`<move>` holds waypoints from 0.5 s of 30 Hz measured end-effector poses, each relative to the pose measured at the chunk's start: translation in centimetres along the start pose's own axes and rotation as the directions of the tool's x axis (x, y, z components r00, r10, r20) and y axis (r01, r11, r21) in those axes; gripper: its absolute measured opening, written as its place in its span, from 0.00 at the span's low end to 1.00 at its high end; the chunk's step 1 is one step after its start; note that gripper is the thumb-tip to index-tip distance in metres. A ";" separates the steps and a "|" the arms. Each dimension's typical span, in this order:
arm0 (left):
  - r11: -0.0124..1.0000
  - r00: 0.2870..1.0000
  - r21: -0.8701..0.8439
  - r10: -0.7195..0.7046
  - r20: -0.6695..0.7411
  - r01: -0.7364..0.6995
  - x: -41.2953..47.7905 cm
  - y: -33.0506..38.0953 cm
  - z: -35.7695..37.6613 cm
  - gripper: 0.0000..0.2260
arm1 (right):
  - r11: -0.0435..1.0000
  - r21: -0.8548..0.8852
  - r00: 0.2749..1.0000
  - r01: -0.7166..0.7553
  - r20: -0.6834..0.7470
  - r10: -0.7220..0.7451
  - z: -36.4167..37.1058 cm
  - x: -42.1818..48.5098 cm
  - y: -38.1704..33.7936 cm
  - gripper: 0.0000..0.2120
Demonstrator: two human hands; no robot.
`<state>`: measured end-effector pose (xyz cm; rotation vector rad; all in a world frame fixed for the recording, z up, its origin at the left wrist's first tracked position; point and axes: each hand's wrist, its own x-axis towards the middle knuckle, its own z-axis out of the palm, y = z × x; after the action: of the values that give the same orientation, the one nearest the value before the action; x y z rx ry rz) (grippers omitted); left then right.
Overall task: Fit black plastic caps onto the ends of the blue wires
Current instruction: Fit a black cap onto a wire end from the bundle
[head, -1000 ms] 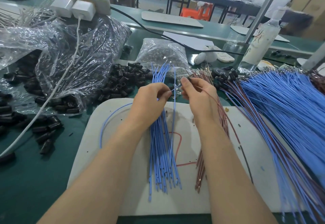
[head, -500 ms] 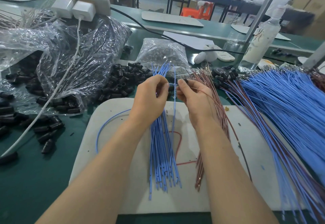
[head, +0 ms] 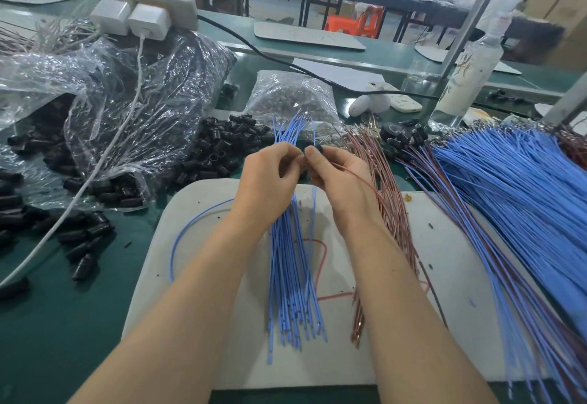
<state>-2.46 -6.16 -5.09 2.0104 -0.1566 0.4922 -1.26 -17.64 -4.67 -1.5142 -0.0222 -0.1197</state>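
Now the right hand [head: 336,175] pinches 1 black cap [head: 319,149] between thumb and forefinger. The left hand [head: 266,178], with its fingers curled, pinches the end of a single blue wire [head: 178,238] just beside the cap. This wire makes a loop out from under the left wrist onto the white board [head: 444,308]. 1 thin brown wire [head: 359,178] also goes out from the right fingers.

Under both hands lies a bundle of blue wires [head: 292,276], and beside it a bundle of brown wires [head: 390,213]. Further right a big heap of blue wires [head: 508,197] covers the edge of the board.

Behind the left hand is a pile of loose black caps [head: 222,149], which comes out of a clear plastic bag [head: 127,102]. A smaller bag [head: 292,98] with small metal parts stands behind the fingers. A white cable [head: 104,156] crosses the big bag, coming from 2 chargers [head: 149,21] in a power strip [head: 165,3]. The bottle [head: 470,76] at the right carries reddish print, too blurred to read.
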 end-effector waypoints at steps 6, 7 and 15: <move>0.996 0.998 0.089 -0.034 0.059 0.029 0.1 -0.7 -0.2 0.04 | 0.996 0.094 0.987 0.003 -0.160 0.012 -1.1 0.5 -0.5 0.06; 0.995 0.998 0.094 -0.034 0.059 0.028 0.2 -0.7 -0.3 0.04 | 0.993 0.115 0.985 0.006 -0.169 0.014 -1.2 0.5 -0.6 0.07; 0.999 0.997 0.030 -0.034 0.062 0.033 0.2 -0.6 0.0 0.05 | 0.994 -0.102 0.996 0.041 0.082 -0.032 -0.2 -0.5 -0.6 0.07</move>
<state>-2.09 -5.89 -5.49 2.0544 -0.1548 0.4126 -1.81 -17.83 -4.13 -1.6219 -0.1096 -0.0904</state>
